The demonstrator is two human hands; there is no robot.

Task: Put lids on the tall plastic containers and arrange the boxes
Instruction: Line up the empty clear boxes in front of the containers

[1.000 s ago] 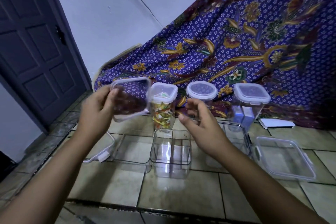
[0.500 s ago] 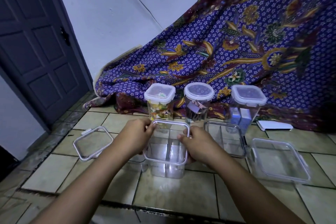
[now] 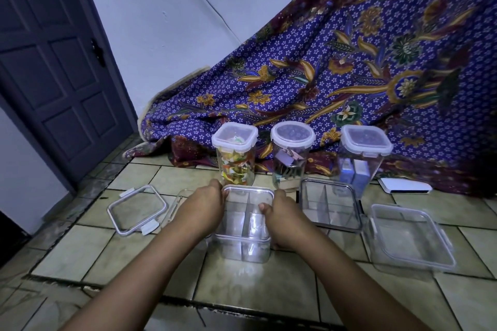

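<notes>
Clear divided container (image 3: pixel 243 226) stood on the tiled floor (image 3: pixel 269 293), gripped at its lidded top by left hand (image 3: pixel 203 209) and right hand (image 3: pixel 285 219) on either side. Behind, three lidded tall containers (image 3: pixel 291 154); loose lid (image 3: pixel 137 209) lay left.

No readable text, label, brand, number or sign anywhere. Clear lids and walls of the three tall containers (image 3: pixel 292 154) at 12 o'clock blank; blue packets (image 3: pixel 353 173) inside the one at 1 o'clock too small and blurred for reading. White flat box (image 3: pixel 404 185) at 2 o'clock unmarked as far as visible.
</notes>
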